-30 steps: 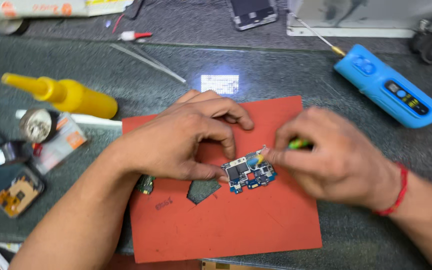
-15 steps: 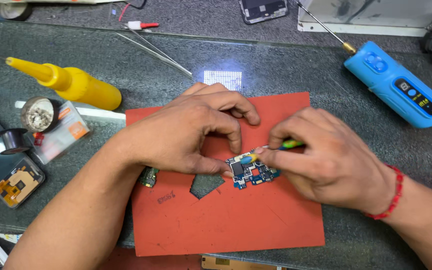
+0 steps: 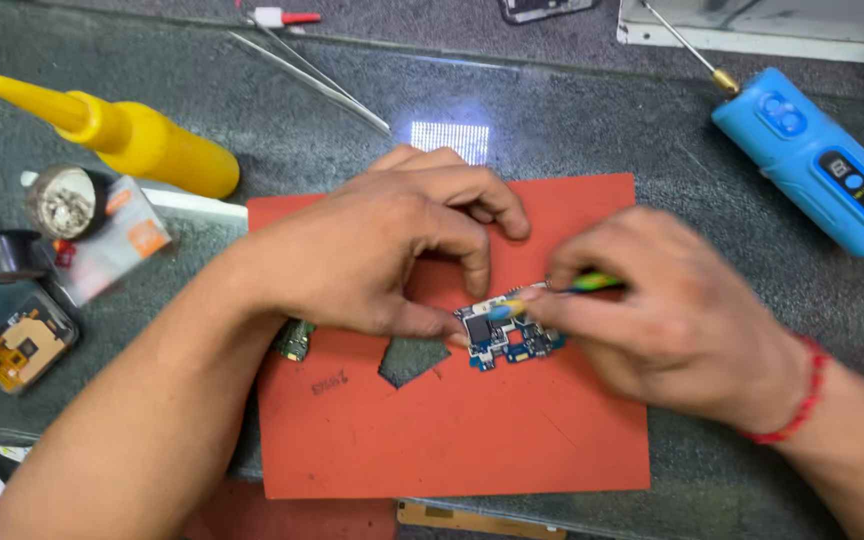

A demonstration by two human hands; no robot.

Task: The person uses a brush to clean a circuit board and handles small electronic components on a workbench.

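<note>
From my head camera I look straight down on one red mat lying on the grey bench. The mat has bare room toward its near edge and near left corner, and a ragged notch cut out just left of my work. Its far edge runs close behind my knuckles; its right side is covered by my right wrist.

One small blue circuit board lies flat on the mat, near the middle. Its long axis runs left to right, tilted slightly up to the right. My left hand arches over it, thumb and forefinger curled down and pinching the board's left end; the other fingers rest bent on the mat. My right hand is closed around one thin green-and-yellow tool, whose tip points left and meets the board's top edge. That hand is blurred, so I cannot tell the exact finger placement.

Left of the mat, well apart from my hands, lie one yellow squeeze bottle, nozzle pointing far-left, and one small solder spool. Far right lies one blue handheld tool, angled down to the right. One pair of tweezers lies at the far edge.
</note>
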